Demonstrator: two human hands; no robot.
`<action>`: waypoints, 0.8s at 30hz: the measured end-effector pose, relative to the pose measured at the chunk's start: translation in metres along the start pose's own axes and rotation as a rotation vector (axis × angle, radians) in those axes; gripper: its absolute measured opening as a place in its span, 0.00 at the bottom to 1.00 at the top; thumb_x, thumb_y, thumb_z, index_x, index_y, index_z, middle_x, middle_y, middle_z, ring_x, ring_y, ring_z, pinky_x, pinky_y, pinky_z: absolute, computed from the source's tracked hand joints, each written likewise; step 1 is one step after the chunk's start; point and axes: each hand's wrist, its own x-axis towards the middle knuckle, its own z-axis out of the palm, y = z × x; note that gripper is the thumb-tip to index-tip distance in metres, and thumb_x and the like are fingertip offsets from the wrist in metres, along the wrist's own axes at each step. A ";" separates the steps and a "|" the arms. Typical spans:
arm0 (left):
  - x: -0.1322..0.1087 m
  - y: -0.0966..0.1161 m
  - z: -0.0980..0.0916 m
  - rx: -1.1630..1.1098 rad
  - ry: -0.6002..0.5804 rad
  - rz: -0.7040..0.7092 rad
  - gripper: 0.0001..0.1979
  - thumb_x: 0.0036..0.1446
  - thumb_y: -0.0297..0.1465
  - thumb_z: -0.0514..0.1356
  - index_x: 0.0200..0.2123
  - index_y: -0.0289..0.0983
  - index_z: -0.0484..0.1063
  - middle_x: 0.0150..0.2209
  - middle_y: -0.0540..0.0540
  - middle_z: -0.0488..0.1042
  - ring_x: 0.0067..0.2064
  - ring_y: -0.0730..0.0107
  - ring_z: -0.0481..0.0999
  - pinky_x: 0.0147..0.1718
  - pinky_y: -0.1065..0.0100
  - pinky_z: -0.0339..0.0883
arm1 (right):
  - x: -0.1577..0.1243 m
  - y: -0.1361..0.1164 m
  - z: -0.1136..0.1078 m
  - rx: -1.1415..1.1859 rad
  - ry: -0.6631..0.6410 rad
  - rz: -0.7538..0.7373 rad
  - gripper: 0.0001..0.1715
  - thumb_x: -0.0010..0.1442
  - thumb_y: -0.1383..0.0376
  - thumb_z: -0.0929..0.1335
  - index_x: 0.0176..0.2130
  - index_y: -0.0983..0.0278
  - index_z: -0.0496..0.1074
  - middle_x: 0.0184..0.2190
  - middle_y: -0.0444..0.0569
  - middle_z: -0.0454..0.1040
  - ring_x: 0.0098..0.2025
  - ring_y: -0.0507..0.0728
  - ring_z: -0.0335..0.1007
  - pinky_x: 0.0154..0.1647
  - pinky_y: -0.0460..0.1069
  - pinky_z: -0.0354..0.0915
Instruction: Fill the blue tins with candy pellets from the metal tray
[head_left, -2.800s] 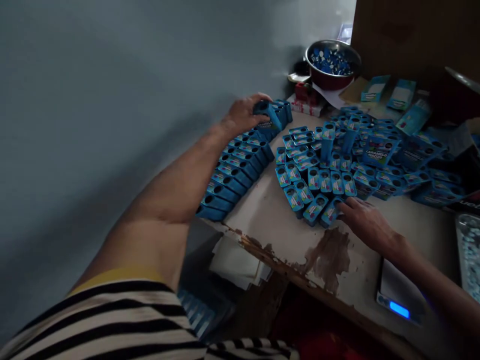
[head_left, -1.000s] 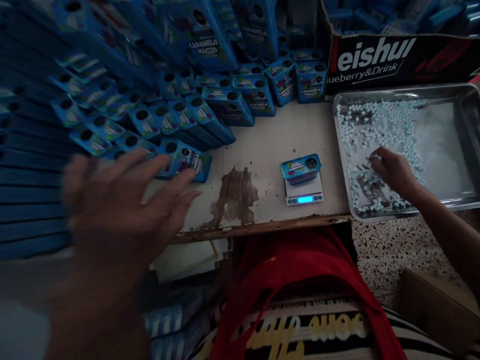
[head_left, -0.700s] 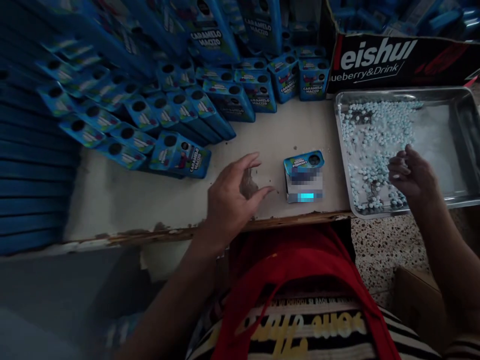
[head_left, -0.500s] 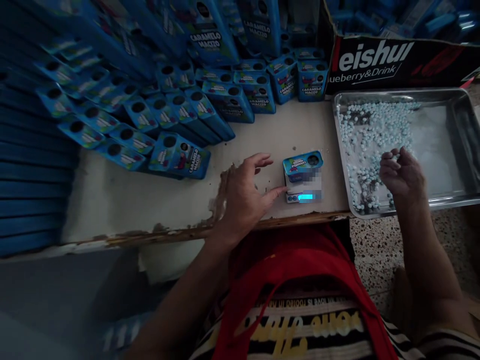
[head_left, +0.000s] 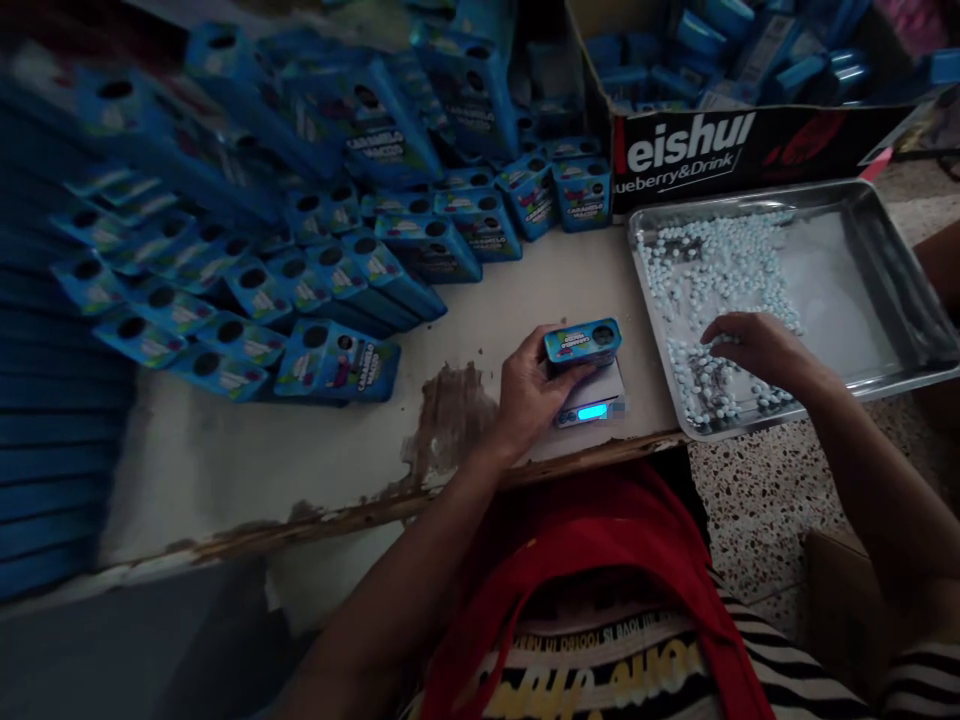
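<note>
A blue candy tin [head_left: 581, 342] with a round dark hole at the right of its top stands on a small white digital scale [head_left: 592, 405], whose display glows blue. My left hand [head_left: 536, 390] is closed around the tin's left end, the thumb along its near side. Over at the metal tray [head_left: 885, 375], my right hand [head_left: 757, 350] is palm down just above small pale-blue candy balls [head_left: 742, 260]. Its fingers are bent and apart, pointing left; their undersides are hidden, and I see no candy held in them.
Many matching blue tins [head_left: 337, 360] stand in rows at the left and back of the worn white table [head_left: 360, 440]. A black cardboard box [head_left: 697, 145] filled with blue tins is behind the tray. The table's chipped front edge runs close to my red apron [head_left: 600, 510].
My left hand has moved in from beside the scale and taken hold of the tin. The right hand has turned from palm up to palm down, low over the candies. The view has shifted slightly.
</note>
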 end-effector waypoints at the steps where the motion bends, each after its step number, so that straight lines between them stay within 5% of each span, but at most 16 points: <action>1: 0.004 0.003 0.000 0.005 -0.016 0.027 0.22 0.58 0.34 0.77 0.53 0.39 0.77 0.45 0.47 0.84 0.46 0.61 0.85 0.50 0.64 0.80 | 0.001 0.001 0.003 0.054 0.037 0.015 0.06 0.59 0.66 0.75 0.36 0.59 0.86 0.32 0.47 0.83 0.34 0.57 0.74 0.41 0.54 0.65; 5: 0.018 0.024 -0.008 0.202 -0.099 0.249 0.15 0.64 0.32 0.72 0.53 0.42 0.79 0.48 0.45 0.83 0.51 0.58 0.83 0.54 0.60 0.78 | 0.002 0.005 0.023 0.708 0.170 0.173 0.06 0.60 0.61 0.77 0.37 0.61 0.82 0.29 0.45 0.75 0.28 0.51 0.63 0.30 0.49 0.58; 10: 0.042 0.041 -0.007 0.467 -0.164 0.524 0.17 0.64 0.24 0.63 0.54 0.44 0.80 0.48 0.44 0.82 0.50 0.54 0.79 0.52 0.55 0.74 | 0.003 0.003 0.050 1.389 0.075 0.303 0.19 0.59 0.55 0.84 0.39 0.63 0.80 0.26 0.42 0.69 0.23 0.45 0.54 0.20 0.43 0.47; 16: 0.066 0.048 0.018 0.585 -0.086 0.710 0.24 0.62 0.19 0.60 0.57 0.46 0.81 0.51 0.43 0.81 0.49 0.54 0.76 0.52 0.54 0.71 | 0.003 0.004 0.059 1.558 0.179 0.361 0.16 0.54 0.67 0.85 0.37 0.62 0.79 0.32 0.43 0.75 0.30 0.47 0.68 0.25 0.40 0.65; 20: 0.072 0.060 0.037 0.642 -0.031 0.851 0.18 0.72 0.24 0.58 0.56 0.49 0.82 0.54 0.43 0.81 0.55 0.54 0.75 0.62 0.49 0.66 | 0.000 0.009 0.060 1.563 0.254 0.379 0.13 0.55 0.65 0.85 0.37 0.62 0.82 0.38 0.48 0.79 0.36 0.50 0.72 0.31 0.43 0.72; 24: 0.087 0.054 0.055 0.618 -0.125 0.869 0.16 0.76 0.26 0.59 0.55 0.49 0.83 0.55 0.43 0.81 0.59 0.54 0.74 0.67 0.47 0.60 | -0.001 0.008 0.062 1.493 0.267 0.328 0.13 0.56 0.59 0.85 0.36 0.62 0.85 0.36 0.49 0.78 0.35 0.52 0.70 0.31 0.46 0.69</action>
